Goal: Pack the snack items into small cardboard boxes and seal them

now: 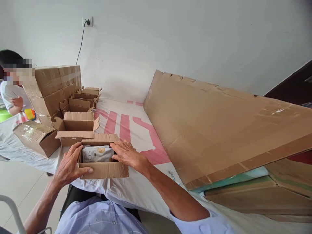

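Observation:
A small open cardboard box (pixel 104 170) sits at the near edge of the cloth-covered table (pixel 136 130). Inside it lies a white packet (pixel 97 154) with a yellow mark. My left hand (pixel 69 164) grips the box's left side, thumb along the front wall. Over the right end of the box rests my right hand (pixel 126 154), its fingers touching the packet's right end and the box rim.
A row of open, folded small boxes (pixel 78 125) runs back from mine toward a stack of large cartons (pixel 52 87). A big flat cardboard sheet (pixel 219 126) leans over the table's right side. Another person (pixel 13 87) stands at the far left. A taped carton (pixel 36 138) lies at the left.

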`<act>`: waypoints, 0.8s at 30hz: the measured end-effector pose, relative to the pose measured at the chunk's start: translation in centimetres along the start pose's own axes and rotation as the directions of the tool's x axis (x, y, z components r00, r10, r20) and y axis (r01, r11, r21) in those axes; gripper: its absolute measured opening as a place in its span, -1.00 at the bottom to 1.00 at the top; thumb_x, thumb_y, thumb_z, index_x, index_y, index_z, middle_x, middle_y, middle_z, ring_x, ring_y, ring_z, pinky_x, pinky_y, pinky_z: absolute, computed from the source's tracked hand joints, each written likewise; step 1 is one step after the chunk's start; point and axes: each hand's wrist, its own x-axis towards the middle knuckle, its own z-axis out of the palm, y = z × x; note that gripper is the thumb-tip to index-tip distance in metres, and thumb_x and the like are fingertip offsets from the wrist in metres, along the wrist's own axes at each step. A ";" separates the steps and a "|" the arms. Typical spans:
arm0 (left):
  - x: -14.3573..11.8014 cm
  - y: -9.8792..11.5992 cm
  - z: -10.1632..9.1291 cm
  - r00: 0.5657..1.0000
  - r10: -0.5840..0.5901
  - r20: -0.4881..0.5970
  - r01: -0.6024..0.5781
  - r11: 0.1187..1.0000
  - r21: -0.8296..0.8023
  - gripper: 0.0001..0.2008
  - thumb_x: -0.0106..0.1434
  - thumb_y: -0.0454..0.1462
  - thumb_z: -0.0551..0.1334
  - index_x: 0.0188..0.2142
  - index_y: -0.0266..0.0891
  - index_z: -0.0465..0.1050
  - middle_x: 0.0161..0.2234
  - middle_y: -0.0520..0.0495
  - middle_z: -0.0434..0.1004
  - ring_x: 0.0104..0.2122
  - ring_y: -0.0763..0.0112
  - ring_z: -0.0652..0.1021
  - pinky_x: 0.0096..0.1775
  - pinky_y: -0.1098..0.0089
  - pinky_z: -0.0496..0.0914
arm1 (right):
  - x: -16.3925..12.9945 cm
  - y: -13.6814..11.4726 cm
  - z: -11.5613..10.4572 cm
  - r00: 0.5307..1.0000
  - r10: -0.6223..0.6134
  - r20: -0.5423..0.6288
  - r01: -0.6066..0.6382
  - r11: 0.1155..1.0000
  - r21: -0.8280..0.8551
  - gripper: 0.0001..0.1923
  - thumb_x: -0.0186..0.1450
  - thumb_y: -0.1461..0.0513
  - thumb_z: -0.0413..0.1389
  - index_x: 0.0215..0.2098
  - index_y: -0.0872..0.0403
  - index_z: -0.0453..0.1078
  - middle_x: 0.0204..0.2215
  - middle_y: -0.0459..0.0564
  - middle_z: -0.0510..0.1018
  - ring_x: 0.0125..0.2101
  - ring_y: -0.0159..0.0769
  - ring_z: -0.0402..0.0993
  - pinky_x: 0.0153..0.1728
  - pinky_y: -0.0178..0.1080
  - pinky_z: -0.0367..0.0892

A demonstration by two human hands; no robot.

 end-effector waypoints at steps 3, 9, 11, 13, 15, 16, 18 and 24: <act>-0.2 0.0 0.5 1.000 -0.029 0.003 0.029 1.000 -0.001 -0.02 0.18 0.19 0.45 0.44 -0.13 0.23 0.47 -0.38 0.20 0.36 -0.32 0.39 0.26 -0.23 0.37 | 0.6 0.1 0.3 0.999 0.030 -0.011 -0.030 0.999 -0.019 -0.89 0.38 0.36 0.22 -0.18 0.04 0.45 -0.11 0.11 0.63 -0.04 -0.04 0.53 0.02 -0.06 0.28; -0.2 0.3 0.6 0.998 -0.063 0.006 0.063 0.998 -0.018 0.00 0.16 0.17 0.47 0.46 -0.14 0.21 0.46 -0.38 0.21 0.37 -0.31 0.38 0.30 -0.28 0.32 | 0.5 -0.7 -1.4 0.998 0.045 0.042 -0.054 0.974 0.221 -0.92 0.40 0.34 0.20 -0.22 0.03 0.43 -0.20 0.00 0.64 -0.19 -0.18 0.52 -0.23 -0.20 0.19; -0.2 0.2 0.7 0.998 -0.063 0.002 0.063 0.998 -0.022 0.01 0.16 0.18 0.47 0.45 -0.15 0.21 0.46 -0.38 0.20 0.37 -0.30 0.38 0.31 -0.27 0.32 | 0.4 -1.0 -1.7 0.996 0.057 0.073 -0.077 0.946 0.314 -0.94 0.40 0.31 0.22 -0.19 0.02 0.46 -0.17 0.00 0.66 -0.17 -0.16 0.53 -0.24 -0.21 0.18; -0.3 0.1 0.7 0.998 -0.060 -0.001 0.060 0.998 -0.022 0.03 0.14 0.19 0.48 0.45 -0.17 0.22 0.46 -0.39 0.20 0.37 -0.31 0.38 0.30 -0.26 0.33 | 0.3 -1.1 -1.6 0.998 0.042 0.057 -0.061 0.923 0.379 -0.96 0.40 0.29 0.22 -0.21 0.02 0.48 -0.16 0.00 0.67 -0.14 -0.15 0.53 -0.21 -0.20 0.19; -0.4 0.0 0.7 0.998 -0.058 0.000 0.058 0.998 -0.020 0.04 0.14 0.21 0.48 0.45 -0.19 0.22 0.46 -0.40 0.20 0.36 -0.31 0.38 0.30 -0.24 0.35 | 0.3 -1.1 -1.2 1.000 0.012 -0.003 -0.010 0.897 0.443 -0.93 0.42 0.27 0.20 -0.27 0.02 0.48 -0.23 -0.02 0.65 -0.18 -0.18 0.51 -0.19 -0.19 0.20; -0.4 -0.1 0.7 0.998 -0.057 0.001 0.057 0.998 -0.020 0.04 0.14 0.21 0.47 0.45 -0.19 0.22 0.46 -0.40 0.20 0.36 -0.31 0.39 0.29 -0.23 0.35 | 0.3 -0.9 -1.1 0.999 0.000 -0.042 0.020 0.874 0.485 -0.89 0.43 0.26 0.18 -0.30 0.02 0.47 -0.27 -0.03 0.63 -0.21 -0.20 0.49 -0.19 -0.19 0.21; -0.4 -0.2 0.7 0.999 -0.052 -0.001 0.052 0.998 -0.017 0.04 0.14 0.22 0.47 0.46 -0.17 0.22 0.46 -0.39 0.21 0.36 -0.30 0.39 0.29 -0.22 0.36 | 0.2 -0.6 -0.9 0.991 -0.012 -0.130 0.086 0.814 0.575 -0.85 0.42 0.24 0.13 -0.34 0.02 0.45 -0.34 -0.07 0.58 -0.28 -0.25 0.44 -0.21 -0.20 0.23; 0.0 -0.1 0.4 1.000 -0.028 -0.011 0.028 1.000 -0.010 0.01 0.18 0.21 0.44 0.45 -0.19 0.21 0.43 -0.40 0.26 0.34 -0.29 0.42 0.27 -0.19 0.37 | 0.2 0.4 -2.1 0.949 0.100 -0.300 0.163 0.659 0.734 -0.78 0.37 0.10 0.10 -0.37 0.02 0.44 -0.47 -0.16 0.40 -0.45 -0.34 0.22 -0.37 -0.24 0.15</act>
